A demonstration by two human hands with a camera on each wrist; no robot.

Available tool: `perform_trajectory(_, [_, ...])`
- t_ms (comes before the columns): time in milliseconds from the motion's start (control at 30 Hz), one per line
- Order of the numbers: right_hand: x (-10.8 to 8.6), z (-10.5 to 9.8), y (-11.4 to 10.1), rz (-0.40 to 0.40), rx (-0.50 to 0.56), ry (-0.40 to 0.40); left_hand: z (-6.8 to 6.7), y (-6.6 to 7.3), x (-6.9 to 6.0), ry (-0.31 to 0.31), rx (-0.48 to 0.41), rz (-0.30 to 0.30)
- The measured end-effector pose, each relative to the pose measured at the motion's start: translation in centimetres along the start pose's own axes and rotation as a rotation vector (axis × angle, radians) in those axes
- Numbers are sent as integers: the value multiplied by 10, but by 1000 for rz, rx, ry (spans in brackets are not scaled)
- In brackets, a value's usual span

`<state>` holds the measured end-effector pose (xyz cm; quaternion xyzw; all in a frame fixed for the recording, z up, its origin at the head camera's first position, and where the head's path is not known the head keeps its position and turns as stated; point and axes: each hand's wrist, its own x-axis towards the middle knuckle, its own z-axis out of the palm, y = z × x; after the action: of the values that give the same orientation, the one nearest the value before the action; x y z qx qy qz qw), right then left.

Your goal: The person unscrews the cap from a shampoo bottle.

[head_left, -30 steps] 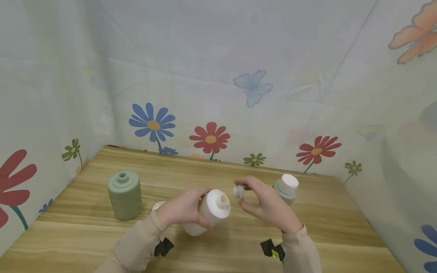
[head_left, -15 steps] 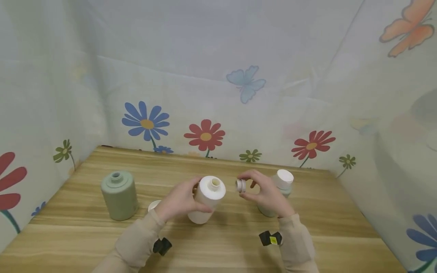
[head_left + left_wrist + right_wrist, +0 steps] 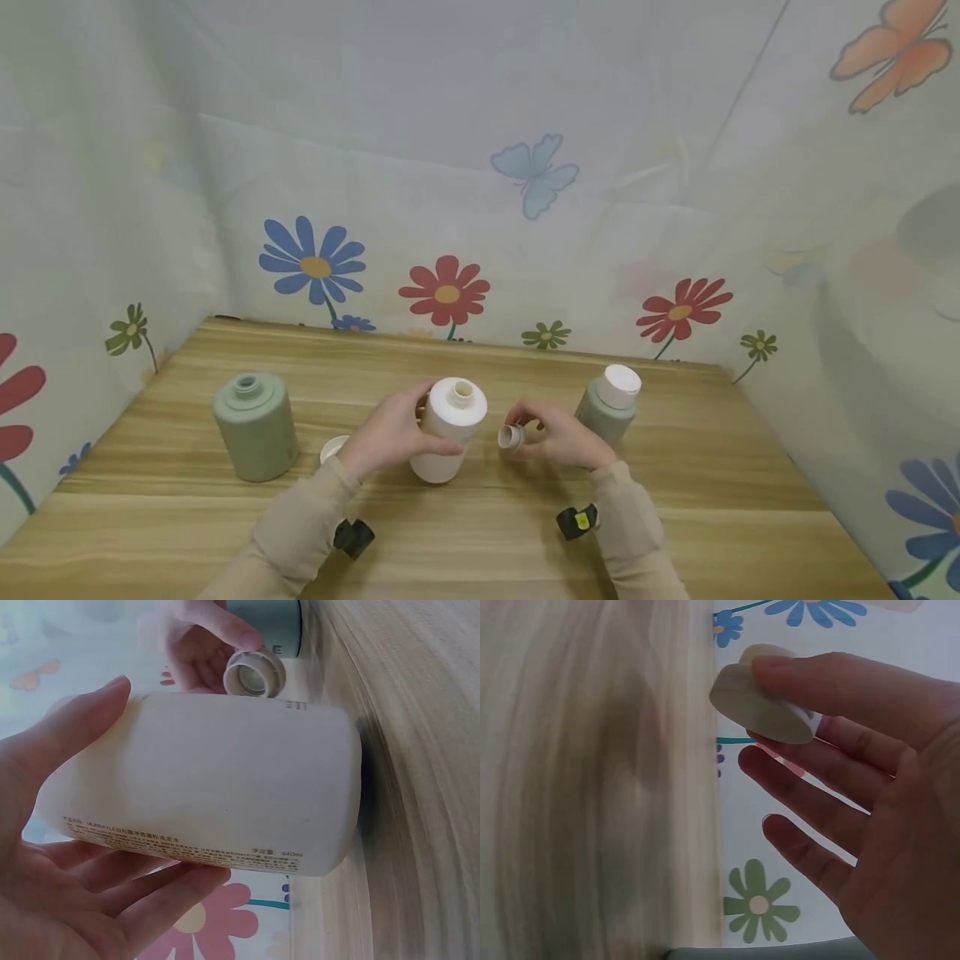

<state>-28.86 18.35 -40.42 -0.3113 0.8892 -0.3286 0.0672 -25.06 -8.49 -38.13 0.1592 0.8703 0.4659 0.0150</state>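
Observation:
My left hand (image 3: 390, 437) grips a white bottle (image 3: 453, 427) around its side, thumb at the front. The bottle has an open neck and leans slightly, its base at or just above the table; I cannot tell which. Small print runs along the white bottle (image 3: 217, 780) in the left wrist view. Just to its right, my right hand (image 3: 562, 437) pinches a small white cap (image 3: 512, 437) between thumb and fingers, its hollow side facing the bottle. In the right wrist view the cap (image 3: 757, 709) sits at the fingertips, with the other fingers loosely bent.
A green bottle (image 3: 257, 433) with an open neck stands on the wooden table (image 3: 480, 542) at left. Behind the right hand is another green bottle (image 3: 603, 417) with a white top. A round white lid (image 3: 332, 448) lies partly hidden by the left wrist. Flowered cloth (image 3: 360, 183) surrounds the table.
The white bottle has come more upright in my left hand. My right hand has lowered with the cap, which now tilts towards me, uncovering the green bottle behind. The head view has shifted slightly.

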Motion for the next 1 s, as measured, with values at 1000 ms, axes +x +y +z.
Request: perform_trajectory(1000, [3, 13, 15, 9, -137, -144, 2, -11, 4, -18, -29, -45])
